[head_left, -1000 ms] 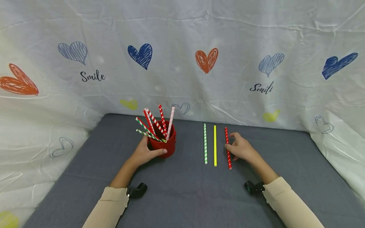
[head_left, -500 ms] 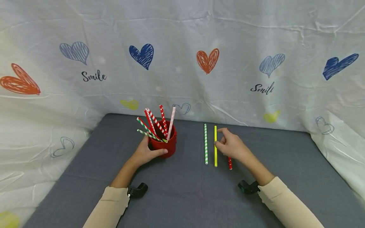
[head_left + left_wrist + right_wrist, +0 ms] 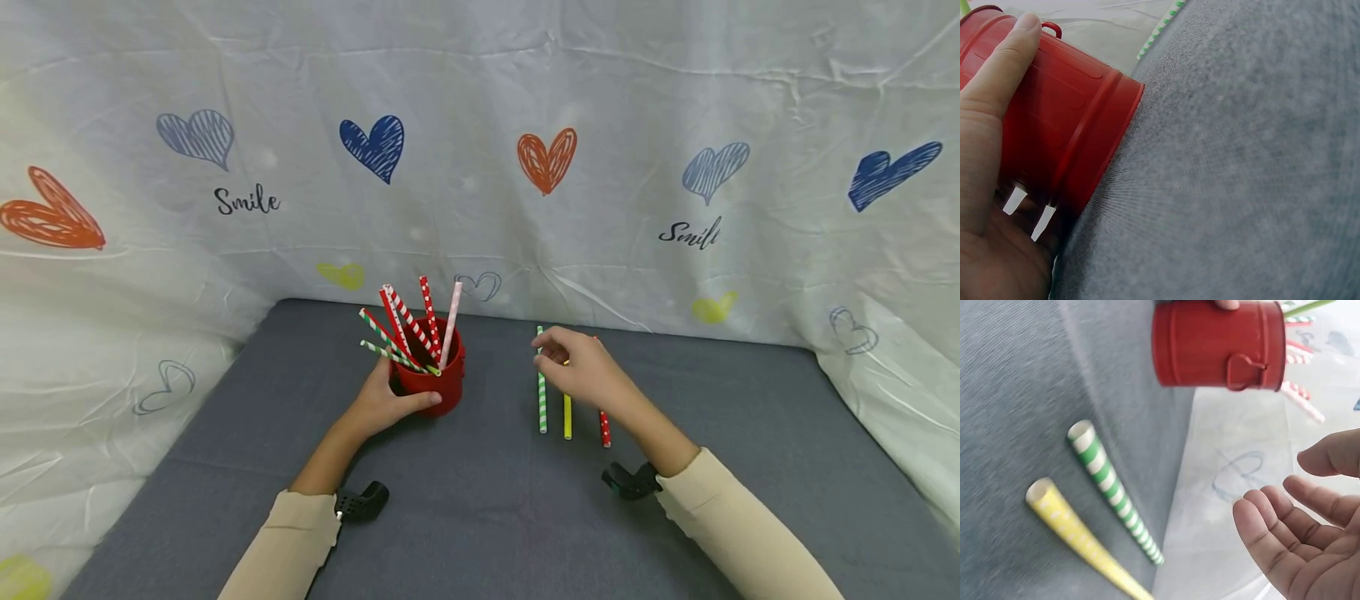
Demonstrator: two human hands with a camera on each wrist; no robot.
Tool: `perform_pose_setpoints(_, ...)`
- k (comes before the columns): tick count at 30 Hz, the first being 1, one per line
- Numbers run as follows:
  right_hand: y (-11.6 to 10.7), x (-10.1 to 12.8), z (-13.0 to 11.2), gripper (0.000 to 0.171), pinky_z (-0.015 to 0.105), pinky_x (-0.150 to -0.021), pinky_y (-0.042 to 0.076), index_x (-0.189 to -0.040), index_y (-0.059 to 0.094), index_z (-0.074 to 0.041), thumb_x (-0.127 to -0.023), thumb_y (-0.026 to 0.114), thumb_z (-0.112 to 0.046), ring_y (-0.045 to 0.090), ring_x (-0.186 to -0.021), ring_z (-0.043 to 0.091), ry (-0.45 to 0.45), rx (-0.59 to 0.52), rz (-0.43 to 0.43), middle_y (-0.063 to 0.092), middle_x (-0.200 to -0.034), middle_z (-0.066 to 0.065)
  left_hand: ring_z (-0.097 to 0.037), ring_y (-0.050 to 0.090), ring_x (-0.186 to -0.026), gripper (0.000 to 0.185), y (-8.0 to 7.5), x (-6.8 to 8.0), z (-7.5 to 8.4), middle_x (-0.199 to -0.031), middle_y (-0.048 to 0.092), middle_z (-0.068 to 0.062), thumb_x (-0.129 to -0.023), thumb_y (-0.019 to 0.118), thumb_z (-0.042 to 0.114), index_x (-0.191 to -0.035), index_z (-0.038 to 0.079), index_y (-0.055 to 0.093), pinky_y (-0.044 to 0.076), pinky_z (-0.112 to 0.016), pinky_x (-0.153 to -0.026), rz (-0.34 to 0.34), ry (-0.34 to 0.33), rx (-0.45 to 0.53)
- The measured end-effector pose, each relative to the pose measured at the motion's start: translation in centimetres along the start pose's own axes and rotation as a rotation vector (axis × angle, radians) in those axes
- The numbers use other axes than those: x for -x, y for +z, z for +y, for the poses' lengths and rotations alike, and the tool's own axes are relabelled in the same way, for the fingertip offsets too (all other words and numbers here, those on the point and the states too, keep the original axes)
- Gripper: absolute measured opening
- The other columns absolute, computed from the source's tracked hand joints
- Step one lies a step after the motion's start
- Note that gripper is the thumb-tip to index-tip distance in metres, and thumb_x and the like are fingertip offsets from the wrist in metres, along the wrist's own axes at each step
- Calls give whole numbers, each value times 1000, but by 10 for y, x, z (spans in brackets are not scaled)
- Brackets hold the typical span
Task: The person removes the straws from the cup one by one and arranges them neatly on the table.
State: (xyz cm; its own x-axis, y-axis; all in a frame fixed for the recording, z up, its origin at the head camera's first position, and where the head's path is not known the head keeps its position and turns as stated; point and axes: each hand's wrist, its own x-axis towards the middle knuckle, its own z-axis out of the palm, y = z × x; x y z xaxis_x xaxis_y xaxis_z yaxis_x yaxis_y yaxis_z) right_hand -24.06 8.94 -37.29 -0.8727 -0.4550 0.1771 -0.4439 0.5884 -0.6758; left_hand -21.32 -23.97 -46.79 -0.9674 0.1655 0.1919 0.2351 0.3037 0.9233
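My left hand (image 3: 382,400) grips the side of a red metal bucket (image 3: 442,390), its thumb across the front in the left wrist view. Several patterned paper straws (image 3: 405,321) lean out of the bucket. To its right, three straws lie roughly parallel on the cloth: a green-and-white striped straw (image 3: 542,408), a yellow straw (image 3: 567,421) with pale dots and a red straw (image 3: 605,432) with white dots. My right hand (image 3: 585,365) hovers over them, fingertips by the upper part of the green one, covering parts of all three. Its fingers (image 3: 1266,537) are loosely bent and hold nothing.
A grey cloth (image 3: 480,517) covers the table. Behind and at the sides hangs a white sheet (image 3: 465,75) printed with hearts and "Smile". A black wrist camera (image 3: 362,502) sits on my left wrist, another black camera (image 3: 632,481) on my right.
My right hand has moved left, from the red straw past the yellow one to the green striped straw. The straws lie where they were. My left hand stays on the bucket.
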Motion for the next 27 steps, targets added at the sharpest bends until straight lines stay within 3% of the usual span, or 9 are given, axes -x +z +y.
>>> perform_pose_setpoints(6,8,-16,-12,24,37,-78,54,-119,67,-8,-98,63,-18,63,-91,20,40,-106,-53,68,-108,4,-26,47,-128,89,-2,0,-2,-144,47,-7,-81,85,17,-151,14,30,45,-50,-100,-1,15,-1)
perform_pose_setpoints(12,25,-37,-15,26,42,-84,56,-121,65,-1,-99,65,-16,65,-96,33,91,-379,-90,67,-108,14,-27,47,-128,91,-1,2,-1,-144,47,-7,-80,86,19,-151,14,29,46,-50,-99,9,-12,-9)
perform_pose_setpoints(18,40,-57,-21,27,34,-87,55,-122,64,3,-98,66,-9,63,-109,36,154,-635,-45,65,-114,18,-29,48,-127,91,2,1,-1,-143,47,-8,-80,87,21,-150,13,30,47,-50,-98,15,-16,-17)
perform_pose_setpoints(22,48,-68,-26,31,35,-91,54,-126,60,9,-97,65,-1,61,-114,39,175,-791,-5,63,-118,22,-29,49,-125,90,3,0,-1,-143,48,-9,-80,86,21,-150,12,31,47,-50,-99,15,-7,-23)
perform_pose_setpoints(27,59,-78,-34,35,39,-95,52,-129,59,10,-96,65,-1,62,-113,34,188,-834,-2,63,-119,21,-29,48,-126,91,1,-1,0,-143,47,-9,-80,86,22,-151,13,29,46,-51,-100,12,-4,-13)
